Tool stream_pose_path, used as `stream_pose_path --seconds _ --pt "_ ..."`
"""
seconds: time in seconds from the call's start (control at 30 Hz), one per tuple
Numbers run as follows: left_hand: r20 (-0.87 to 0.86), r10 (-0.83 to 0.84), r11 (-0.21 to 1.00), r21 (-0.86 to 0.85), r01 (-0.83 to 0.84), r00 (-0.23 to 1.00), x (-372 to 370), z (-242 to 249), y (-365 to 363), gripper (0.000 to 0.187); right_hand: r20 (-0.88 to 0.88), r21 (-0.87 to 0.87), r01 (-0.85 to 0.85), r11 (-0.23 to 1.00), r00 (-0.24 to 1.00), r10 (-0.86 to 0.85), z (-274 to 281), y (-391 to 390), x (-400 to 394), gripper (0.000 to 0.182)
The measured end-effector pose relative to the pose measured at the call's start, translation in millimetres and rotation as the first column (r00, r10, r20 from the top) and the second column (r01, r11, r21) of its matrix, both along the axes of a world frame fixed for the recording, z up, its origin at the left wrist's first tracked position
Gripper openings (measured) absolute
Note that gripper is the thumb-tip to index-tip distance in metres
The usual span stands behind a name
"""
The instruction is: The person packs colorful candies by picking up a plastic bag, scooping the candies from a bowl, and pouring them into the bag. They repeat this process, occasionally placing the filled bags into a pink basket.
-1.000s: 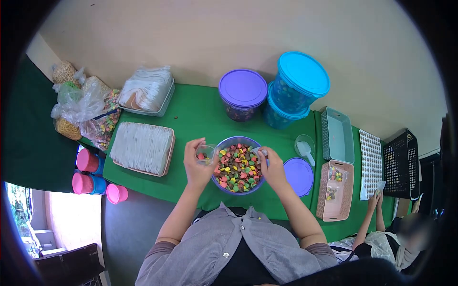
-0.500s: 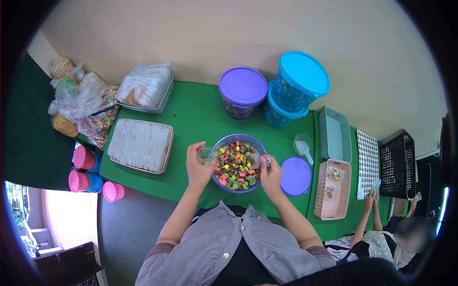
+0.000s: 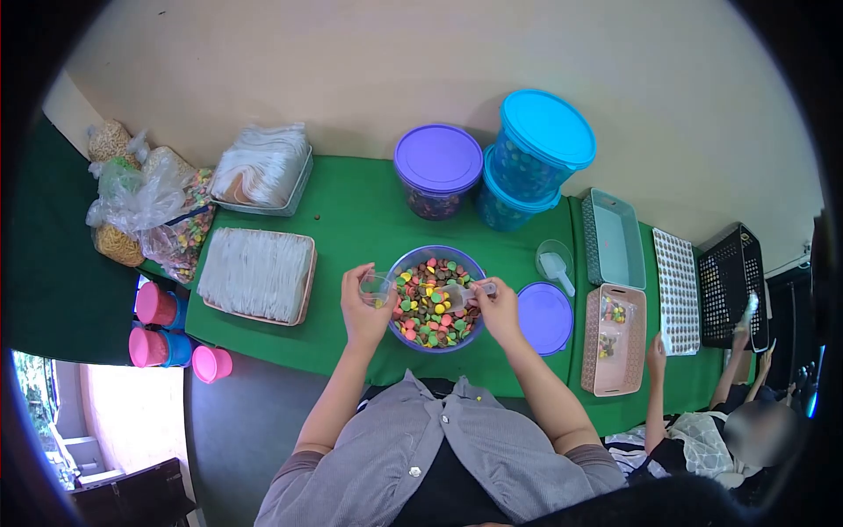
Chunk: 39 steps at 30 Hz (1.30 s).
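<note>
A purple-rimmed tub full of round candies in brown, pink, yellow and green stands on the green-covered table in front of me. My left hand is closed around a small clear cup at the tub's left edge. A few candy pieces show low in the cup. Over the right side of the tub, my right hand grips the handle of a clear scoop. The scoop's blade rests among the candies, and its exact load is hard to make out.
Beside the tub lie a purple lid and a clear bowl with a white scoop. Lidded tubs stand behind. Left are baskets of white packets; right, a pink basket, a sheet of round stickers and a co-worker.
My right hand has shifted the scoop slightly left into the candies. My left hand stays on the cup. The co-worker's hands have separated, one reaching toward the black basket with a small packet.
</note>
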<state>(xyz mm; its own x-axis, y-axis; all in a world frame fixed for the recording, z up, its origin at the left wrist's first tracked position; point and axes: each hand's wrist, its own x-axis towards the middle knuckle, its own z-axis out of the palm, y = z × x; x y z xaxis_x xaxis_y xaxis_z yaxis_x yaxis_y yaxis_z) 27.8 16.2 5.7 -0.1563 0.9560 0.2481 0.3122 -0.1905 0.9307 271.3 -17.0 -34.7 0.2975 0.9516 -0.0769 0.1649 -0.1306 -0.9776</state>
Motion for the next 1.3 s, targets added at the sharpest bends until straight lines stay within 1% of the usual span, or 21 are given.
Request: stream_pose_path --seconds 0.03,0.07,0.13,0.2,0.27,0.3,0.37,0.47,0.5,0.53,0.6,0.63,0.7,0.87,1.03,1.1,1.13,1.2,1.23,1.27,1.3 --pt "0.001 0.0 1.0 0.002 0.0 1.0 1.0 -0.6 0.2 0.048 -0.006 -0.001 0.073 0.997 0.997 -0.073 -0.3 -0.9 -6.7 0.014" --pt "-0.026 0.002 1.0 0.016 -0.002 1.0 2.0 -2.4 0.2 0.048 -0.005 0.0 0.073 0.997 0.997 -0.073 -0.9 -1.4 -13.8 0.014" --pt "-0.052 0.01 1.0 0.027 -0.009 0.999 3.6 -0.1 -0.3 0.048 0.011 0.045 0.154 0.987 0.988 -0.155 8.2 -3.2 -29.6 0.015" --pt "-0.045 0.003 0.999 0.046 -0.001 0.999 1.9 3.0 0.1 0.047 -0.026 0.01 0.126 0.992 0.992 -0.125 10.8 -8.8 -37.3 0.015" --pt "-0.082 0.009 0.998 0.056 -0.004 0.997 -2.6 -1.5 1.6 0.048 0.088 0.012 0.034 0.999 0.995 -0.035 10.0 -16.0 -41.4 0.015" --pt "-0.115 0.014 0.998 0.065 -0.006 0.993 -4.3 -2.3 2.2 0.049 0.09 0.013 0.031 0.999 0.995 -0.032 5.6 -15.8 -42.7 0.015" --pt "-0.102 0.023 0.998 0.058 -0.017 0.995 -6.3 -4.9 3.0 0.049 0.0 0.017 0.075 0.997 0.997 -0.075 -7.7 -14.1 -45.9 0.014" --pt "-0.087 0.025 0.999 0.046 -0.021 0.996 -6.6 -7.1 3.0 0.049 -0.049 -0.033 0.134 0.99 0.99 -0.135 -8.0 2.2 -55.6 0.014" --pt "-0.082 0.023 0.999 0.041 -0.02 0.996 -6.1 -7.4 3.1 0.05 -0.156 -0.041 0.144 0.989 0.976 -0.148 -17.5 8.1 -52.9 0.013" --pt "-0.082 0.02 0.999 0.043 -0.017 0.996 -5.5 -7.4 3.0 0.05 -0.157 -0.04 0.147 0.988 0.976 -0.151 -24.9 11.4 -48.2 0.013" --pt "-0.09 0.025 0.999 0.051 -0.021 0.996 -6.5 -7.4 2.5 0.049 -0.293 -0.178 0.094 0.98 0.945 -0.144 -30.2 16.9 -42.3 0.013" --pt "-0.089 0.029 0.998 0.052 -0.025 0.996 -8.2 -7.7 2.6 0.049 -0.293 -0.176 0.09 0.98 0.946 -0.139 -29.6 17.4 -43.7 0.013" --pt "-0.113 0.03 0.998 0.051 -0.024 0.993 -10.3 -8.8 3.4 0.049 -0.42 -0.292 0.05 0.955 0.89 -0.175 -27.1 17.3 -45.9 0.013" --pt "-0.1 0.037 0.999 0.037 -0.034 0.994 -13.1 -9.1 4.5 0.05 -0.502 -0.297 0.068 0.953 0.837 -0.216 -27.2 15.8 -49.1 0.014" --pt "-0.11 0.026 1.0 0.01 -0.025 0.994 -16.5 1.4 3.6 0.051 -0.523 -0.183 0.162 0.97 0.819 -0.236 9.7 8.7 -41.2 0.017" --pt "-0.115 -0.06 0.997 -0.064 0.053 0.992 -16.3 10.2 3.2 0.049 -0.539 -0.146 0.192 0.971 0.807 -0.24 26.6 6.5 -31.6 0.017" --pt "-0.115 -0.06 0.997 -0.062 0.054 0.991 -16.6 10.7 4.6 0.049 -0.54 -0.144 0.192 0.971 0.807 -0.24 34.6 5.4 -26.4 0.017" --pt "-0.311 -0.246 0.969 -0.058 0.24 0.918 -18.3 11.1 6.7 0.053 -0.544 -0.081 0.205 0.975 0.811 -0.216 48.3 2.8 -16.1 0.017" --pt "-0.313 -0.246 0.969 -0.058 0.24 0.918 -15.8 15.5 6.0 0.053 -0.531 -0.077 0.185 0.98 0.824 -0.197 55.8 1.9 -11.5 0.018" --pt "-0.39 -0.267 0.962 -0.05 0.269 0.881 -11.0 20.2 3.8 0.057 -0.532 -0.077 0.186 0.979 0.823 -0.198 63.9 0.6 -8.8 0.018" --pt "-0.466 -0.286 0.953 -0.044 0.301 0.837 -5.6 25.2 1.6 0.06 -0.52 -0.03 0.15 0.988 0.842 -0.143 74.8 -0.6 -7.3 0.018"
